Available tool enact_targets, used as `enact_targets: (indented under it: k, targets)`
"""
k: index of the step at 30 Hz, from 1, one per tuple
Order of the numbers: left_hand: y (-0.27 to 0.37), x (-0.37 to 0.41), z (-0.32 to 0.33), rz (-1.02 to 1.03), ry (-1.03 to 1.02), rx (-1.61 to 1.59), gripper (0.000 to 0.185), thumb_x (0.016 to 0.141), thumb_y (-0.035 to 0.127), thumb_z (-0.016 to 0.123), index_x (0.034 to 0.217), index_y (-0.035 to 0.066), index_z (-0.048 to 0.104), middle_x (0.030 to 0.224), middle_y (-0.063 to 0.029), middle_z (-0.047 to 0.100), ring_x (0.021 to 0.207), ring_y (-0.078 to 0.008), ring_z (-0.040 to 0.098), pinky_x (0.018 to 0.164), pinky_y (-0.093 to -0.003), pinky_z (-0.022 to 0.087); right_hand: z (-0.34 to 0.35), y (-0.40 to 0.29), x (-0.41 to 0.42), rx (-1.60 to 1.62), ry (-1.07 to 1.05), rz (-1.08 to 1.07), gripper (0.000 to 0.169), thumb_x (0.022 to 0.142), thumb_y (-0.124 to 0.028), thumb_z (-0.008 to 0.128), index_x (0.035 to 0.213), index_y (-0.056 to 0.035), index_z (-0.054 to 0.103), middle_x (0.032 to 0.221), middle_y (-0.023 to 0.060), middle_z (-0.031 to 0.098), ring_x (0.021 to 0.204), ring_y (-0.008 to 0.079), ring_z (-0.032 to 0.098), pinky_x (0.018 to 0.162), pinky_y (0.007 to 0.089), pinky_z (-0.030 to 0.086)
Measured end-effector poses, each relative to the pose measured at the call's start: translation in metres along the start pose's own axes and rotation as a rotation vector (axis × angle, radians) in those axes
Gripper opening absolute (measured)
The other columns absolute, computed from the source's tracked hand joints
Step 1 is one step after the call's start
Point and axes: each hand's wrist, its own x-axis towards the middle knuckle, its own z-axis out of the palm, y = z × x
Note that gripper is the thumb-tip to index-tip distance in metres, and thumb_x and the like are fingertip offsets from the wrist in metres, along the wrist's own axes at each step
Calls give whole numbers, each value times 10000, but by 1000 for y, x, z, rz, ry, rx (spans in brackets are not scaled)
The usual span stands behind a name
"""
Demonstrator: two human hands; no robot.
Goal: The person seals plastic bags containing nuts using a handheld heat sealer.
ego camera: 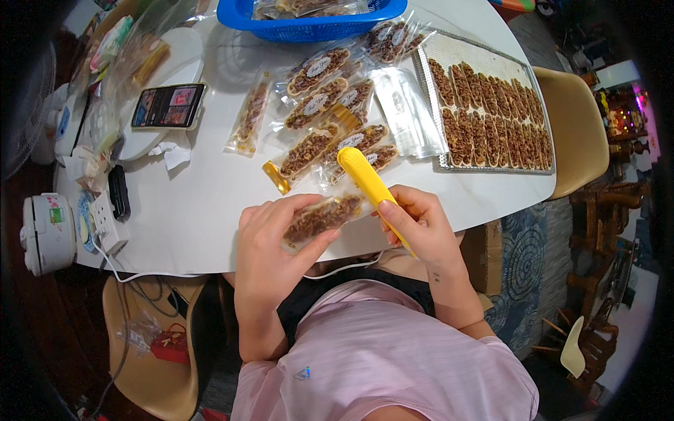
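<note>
My left hand [274,242] grips a clear plastic packet [324,218] with one nut-topped snack bar inside. In my right hand [421,223] is a yellow handheld bag sealer [363,173], its far end pointing up and left. The right fingers are close to the packet's right end; whether the sealer touches that end cannot be made out. Just beyond my hands lie several bagged bars [310,150], some with oval stickers bearing writing. A stack of flat clear bags [408,113] lies to their right.
A metal mesh tray [474,52] holds two rows of unwrapped bars at the right. At the back stands a blue plastic basket [316,29] of packets. A phone [168,106] rests on a white round stand. To the left are a power strip [109,221] and a rice cooker [50,234].
</note>
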Motion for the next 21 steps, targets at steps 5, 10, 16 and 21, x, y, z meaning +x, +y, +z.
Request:
enact_targets:
  k: [5, 10, 16, 21]
  targets:
    - [5, 2, -2, -29, -31, 31, 383, 679, 241, 767, 998, 76, 637, 896, -69, 663, 813, -222, 602, 773, -325, 387, -7, 6, 2, 30, -4, -10, 248, 892, -262, 624, 886, -14, 623, 650, -39, 529, 527, 22, 471, 468, 174, 375]
    - [10, 6, 2, -22, -45, 65, 381, 683, 233, 766, 1004, 74, 634, 917, -73, 661, 823, -228, 599, 775, -323, 386, -12, 11, 4, 55, -3, -8, 276, 904, -296, 601, 876, -22, 622, 626, -39, 521, 519, 27, 467, 464, 175, 375]
    - [6, 14, 12, -161, -7, -101, 362, 720, 169, 757, 1027, 38, 617, 931, -96, 654, 846, -213, 601, 791, -319, 441, -25, 21, 11, 334, -21, -24, 435, 949, -429, 458, 1004, -14, 572, 704, 5, 517, 495, 71, 483, 450, 187, 388]
    - [8, 60, -10, -190, 139, -130, 365, 749, 180, 756, 1035, 5, 611, 870, -28, 617, 751, -96, 548, 657, -220, 454, -49, 34, 20, 565, -96, -21, 631, 943, -535, 349, 1066, 63, 508, 743, 80, 508, 415, 110, 466, 381, 214, 390]
